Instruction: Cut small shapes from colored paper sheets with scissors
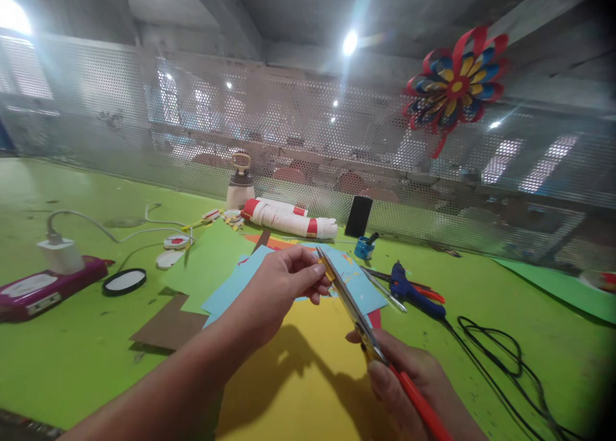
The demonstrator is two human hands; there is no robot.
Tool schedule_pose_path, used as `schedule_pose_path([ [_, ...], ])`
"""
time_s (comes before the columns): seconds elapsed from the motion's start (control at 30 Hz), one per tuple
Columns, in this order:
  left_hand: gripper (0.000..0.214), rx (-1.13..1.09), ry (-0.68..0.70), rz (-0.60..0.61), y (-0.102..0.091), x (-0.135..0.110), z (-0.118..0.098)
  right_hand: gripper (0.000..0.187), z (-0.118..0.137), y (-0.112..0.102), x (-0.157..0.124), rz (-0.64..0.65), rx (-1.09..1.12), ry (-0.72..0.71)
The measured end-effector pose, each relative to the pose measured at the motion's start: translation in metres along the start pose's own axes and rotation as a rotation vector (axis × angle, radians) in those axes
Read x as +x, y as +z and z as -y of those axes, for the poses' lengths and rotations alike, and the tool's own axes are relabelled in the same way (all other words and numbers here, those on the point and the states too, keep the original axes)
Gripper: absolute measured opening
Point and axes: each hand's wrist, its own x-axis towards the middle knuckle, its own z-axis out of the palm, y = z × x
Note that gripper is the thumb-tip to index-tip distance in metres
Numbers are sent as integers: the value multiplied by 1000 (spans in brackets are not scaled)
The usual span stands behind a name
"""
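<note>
My left hand (283,284) pinches a small yellow scrap of paper (329,274) between thumb and fingers, above the coloured sheets. My right hand (409,380) grips red-handled scissors (356,312), whose long metal blades point up and away, and the blades meet the scrap at my left fingertips. Both hands hover over a large yellow sheet (298,377), which lies on top of light blue paper (240,280), green paper (206,261) and a brown piece (168,325).
On the green table (72,357) lie a blue glue gun (414,290) with a black cord (500,351), a white-and-red roll (289,219), a black phone (359,216), a white bottle (240,184), a round black lid (124,280), a magenta device (43,287). A paper flower (455,85) hangs on the mesh.
</note>
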Motion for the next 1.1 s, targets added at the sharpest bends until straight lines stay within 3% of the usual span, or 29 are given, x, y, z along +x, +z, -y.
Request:
schedule_pose_path([
  [0.57,18,-31,-27,-9,1,0,0,55,-1,0,0,31,15,39],
  [0.9,19,-46,-57,-24,2,-1,-1,56,1,2,2,-82,64,142],
  [1.1,16,26,-31,37,3,-1,6,41,1,-5,9,-177,102,130],
])
